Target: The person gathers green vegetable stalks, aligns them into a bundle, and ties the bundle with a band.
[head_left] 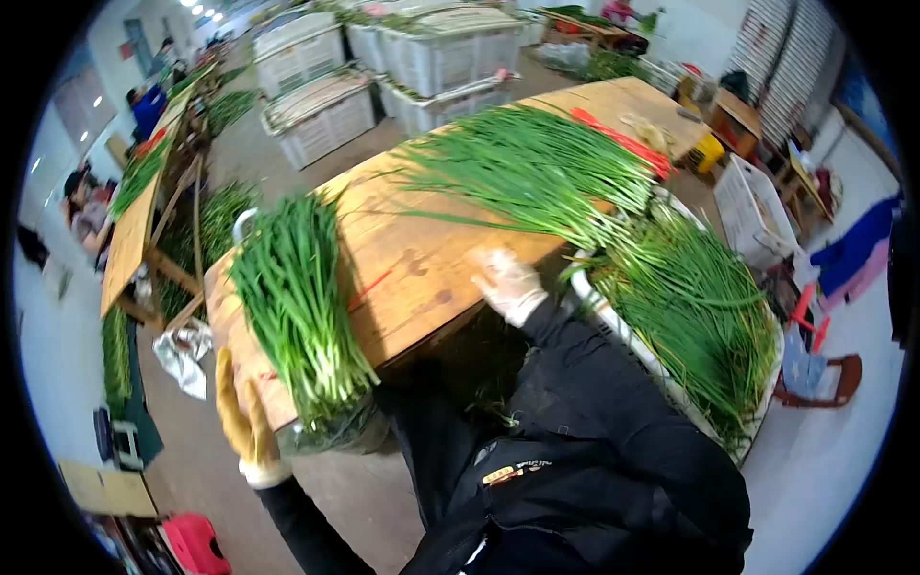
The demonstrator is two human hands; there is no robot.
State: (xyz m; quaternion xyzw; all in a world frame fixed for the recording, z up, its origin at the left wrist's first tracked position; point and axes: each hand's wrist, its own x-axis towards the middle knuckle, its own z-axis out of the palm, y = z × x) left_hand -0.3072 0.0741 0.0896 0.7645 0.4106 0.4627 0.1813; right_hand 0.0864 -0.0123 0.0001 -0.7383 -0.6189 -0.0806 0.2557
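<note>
My left hand (247, 422), in a yellow glove, is raised just left of a thick bunch of green chives (297, 297). Its fingers are apart and hold nothing. The bunch lies at the table's left end, its pale stalk ends sticking out over the front edge. At the front edge of the wooden table (412, 259) is my right hand (508, 283), in a pale glove, slightly blurred, fingers stretched out and nothing in them. A larger spread of chives (537, 168) lies on the table farther right. A thin red strip (370, 289) rests beside the left bunch.
A white crate (623, 331) full of loose chives stands against my right side. Red ties (628, 144) lie at the table's far right. White lidded crates (316, 115) are stacked behind the table. People sit along another long table (129, 254) at left.
</note>
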